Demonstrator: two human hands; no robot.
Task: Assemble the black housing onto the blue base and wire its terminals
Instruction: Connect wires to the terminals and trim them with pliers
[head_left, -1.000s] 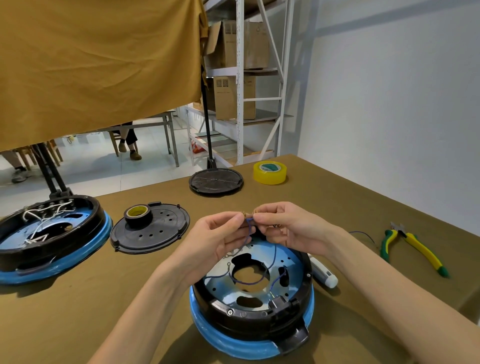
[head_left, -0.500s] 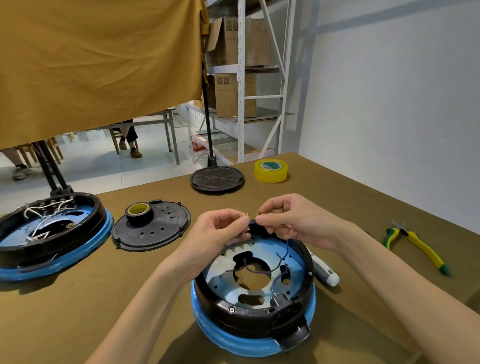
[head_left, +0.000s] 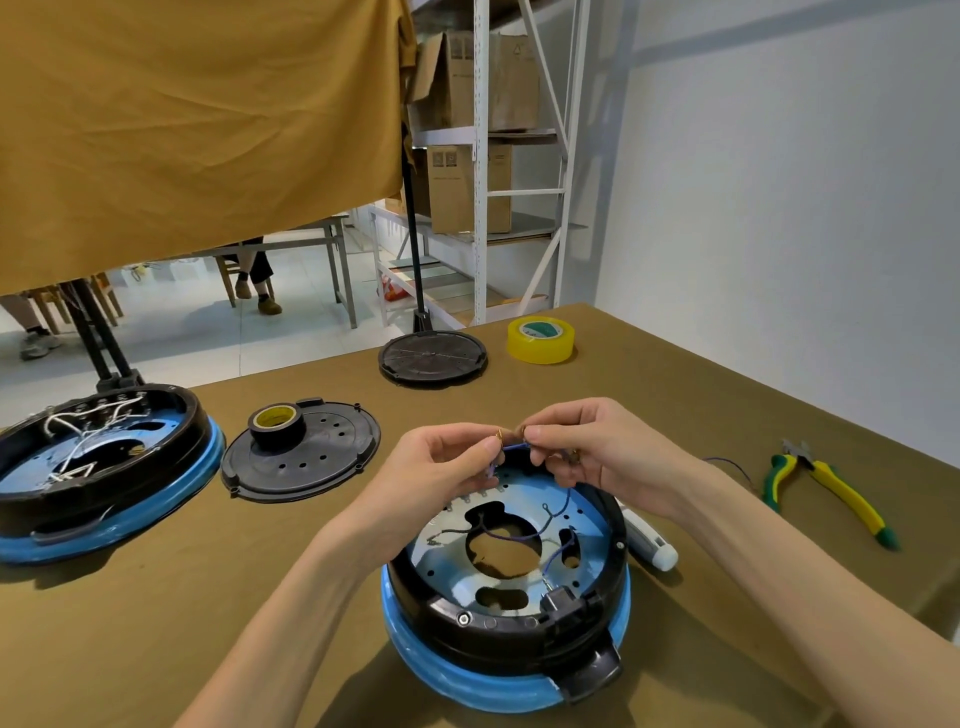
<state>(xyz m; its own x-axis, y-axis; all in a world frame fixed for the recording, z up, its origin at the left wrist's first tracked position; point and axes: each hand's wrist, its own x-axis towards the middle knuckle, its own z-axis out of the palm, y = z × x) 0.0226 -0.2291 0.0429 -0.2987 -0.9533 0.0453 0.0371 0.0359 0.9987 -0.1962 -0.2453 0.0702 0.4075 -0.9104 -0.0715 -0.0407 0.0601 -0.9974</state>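
- I see the black housing (head_left: 519, 618) seated flat on the blue base (head_left: 467, 680), near edge of the counter (head_left: 156, 623), its tab pointing toward me and right.
- Left hand (head_left: 436, 467) and right hand (head_left: 597, 447) meet above the far rim.
- Both sets of fingers pinch a short wire (head_left: 514, 446), which runs left to right between them.
- Pliers (head_left: 826, 488) lie well apart, right.

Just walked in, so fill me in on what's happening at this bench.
A person is wiring a black housing already seated on its blue base. The left hand and right hand pinch a purple wire with brass terminals over the far rim. More purple wires lie loose inside. Pliers rest untouched to the right.
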